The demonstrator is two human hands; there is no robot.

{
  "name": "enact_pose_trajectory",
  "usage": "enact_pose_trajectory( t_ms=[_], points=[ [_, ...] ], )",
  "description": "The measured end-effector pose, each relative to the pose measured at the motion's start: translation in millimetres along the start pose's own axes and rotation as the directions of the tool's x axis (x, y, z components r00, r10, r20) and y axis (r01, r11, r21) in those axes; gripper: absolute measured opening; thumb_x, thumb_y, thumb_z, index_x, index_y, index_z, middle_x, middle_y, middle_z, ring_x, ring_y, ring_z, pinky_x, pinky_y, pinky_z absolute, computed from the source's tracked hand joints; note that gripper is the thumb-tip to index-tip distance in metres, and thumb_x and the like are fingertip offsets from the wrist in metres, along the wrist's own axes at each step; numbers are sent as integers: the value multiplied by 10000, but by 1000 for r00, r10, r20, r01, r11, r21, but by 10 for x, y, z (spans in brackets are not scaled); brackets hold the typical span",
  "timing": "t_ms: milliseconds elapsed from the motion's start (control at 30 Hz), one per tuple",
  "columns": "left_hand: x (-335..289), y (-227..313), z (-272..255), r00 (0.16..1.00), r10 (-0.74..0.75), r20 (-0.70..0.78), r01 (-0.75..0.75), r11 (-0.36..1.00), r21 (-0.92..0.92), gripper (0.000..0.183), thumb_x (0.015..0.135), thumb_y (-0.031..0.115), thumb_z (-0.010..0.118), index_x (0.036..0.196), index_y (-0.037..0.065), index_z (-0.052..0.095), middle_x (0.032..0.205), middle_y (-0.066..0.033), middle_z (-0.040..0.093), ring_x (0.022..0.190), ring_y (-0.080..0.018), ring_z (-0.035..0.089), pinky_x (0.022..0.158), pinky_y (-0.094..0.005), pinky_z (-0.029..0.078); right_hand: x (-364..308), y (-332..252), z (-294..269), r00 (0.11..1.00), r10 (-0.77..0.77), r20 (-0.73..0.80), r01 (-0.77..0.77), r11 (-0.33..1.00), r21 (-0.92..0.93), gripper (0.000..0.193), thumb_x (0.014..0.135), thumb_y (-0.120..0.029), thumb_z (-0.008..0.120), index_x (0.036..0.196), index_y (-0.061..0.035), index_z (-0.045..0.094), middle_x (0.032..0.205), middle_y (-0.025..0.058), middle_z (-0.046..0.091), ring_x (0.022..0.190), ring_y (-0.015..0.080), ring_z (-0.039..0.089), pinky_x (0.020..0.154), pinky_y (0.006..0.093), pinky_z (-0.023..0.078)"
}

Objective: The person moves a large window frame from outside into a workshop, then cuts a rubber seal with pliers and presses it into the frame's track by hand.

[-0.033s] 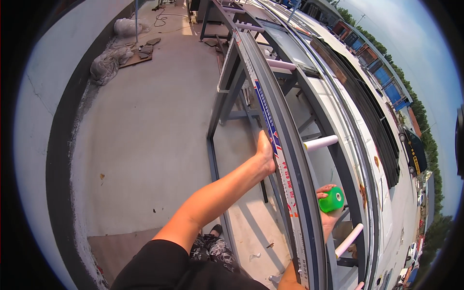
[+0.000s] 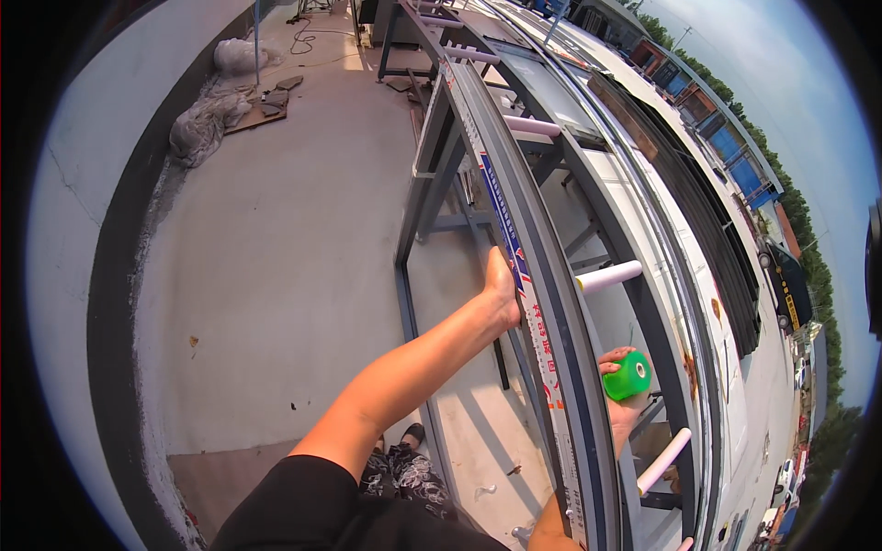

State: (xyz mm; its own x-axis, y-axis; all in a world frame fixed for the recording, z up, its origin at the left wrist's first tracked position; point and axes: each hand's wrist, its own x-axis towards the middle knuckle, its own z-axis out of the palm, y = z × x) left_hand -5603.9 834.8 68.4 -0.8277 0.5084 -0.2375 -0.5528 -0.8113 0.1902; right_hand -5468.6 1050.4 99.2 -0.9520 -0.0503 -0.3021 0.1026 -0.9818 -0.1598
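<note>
A bundle of long grey metal profiles (image 2: 548, 266) runs from the far middle to the near right, with a printed white and blue protective strip along its left face. My left hand (image 2: 501, 292) grips the bundle's left side about midway; its fingers are mostly hidden behind the profiles. On the bundle's right side, my right hand (image 2: 617, 411) is closed around a green roll of stretch film (image 2: 628, 375) with a white core. My right forearm passes beneath the profiles, which hide part of it.
The profiles lie along a grey metal rack (image 2: 611, 216) with pale pink and white roller bars (image 2: 611, 275). Dark long bars (image 2: 703, 211) are stacked to the right. Crumpled plastic sheeting (image 2: 202, 127) lies by the left wall. Parked vehicles and sheds stand far right.
</note>
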Motion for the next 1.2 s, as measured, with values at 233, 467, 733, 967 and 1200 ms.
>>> enact_pose_trajectory(
  t_ms=[233,467,733,967,1200],
  points=[
    [975,506,94,991,-81,-104,94,989,119,646,877,524,242,1042,19,610,992,-210,639,944,-343,629,849,-561,490,1233,-175,76,994,77,-72,-65,987,148,225,829,-241,642,888,-28,606,870,67,627,863,201,568,703,320,479],
    [1331,563,347,975,-63,-213,67,998,13,569,904,480,288,1072,50,620,1019,-155,648,878,-286,654,816,-490,536,1737,-543,165,985,-15,-173,25,998,55,260,839,-331,612,841,-74,649,849,46,652,832,200,579,695,327,489],
    [2204,1003,204,974,75,-215,-63,996,65,505,905,455,292,1068,86,595,1032,-106,627,948,-271,610,841,-477,512,2575,-626,291,979,-14,-203,35,994,103,252,843,-330,601,814,-84,645,835,62,638,825,221,593,677,338,491],
    [2822,1916,-41,988,88,127,-108,982,156,329,895,295,481,928,-18,578,833,-133,580,779,-265,563,737,-390,510,3710,-126,448,970,101,-223,-108,994,-20,285,880,-333,554,870,-55,618,840,106,618,765,247,610,644,366,507],
    [3525,2318,-172,976,39,-214,48,920,390,354,934,279,453,1102,-10,571,1060,-155,608,991,-291,582,823,-440,528,3880,770,-1090,823,-8,-568,-56,994,-96,258,874,-360,554,869,-103,584,768,78,607,663,263,611,585,406,525]
  ],
)
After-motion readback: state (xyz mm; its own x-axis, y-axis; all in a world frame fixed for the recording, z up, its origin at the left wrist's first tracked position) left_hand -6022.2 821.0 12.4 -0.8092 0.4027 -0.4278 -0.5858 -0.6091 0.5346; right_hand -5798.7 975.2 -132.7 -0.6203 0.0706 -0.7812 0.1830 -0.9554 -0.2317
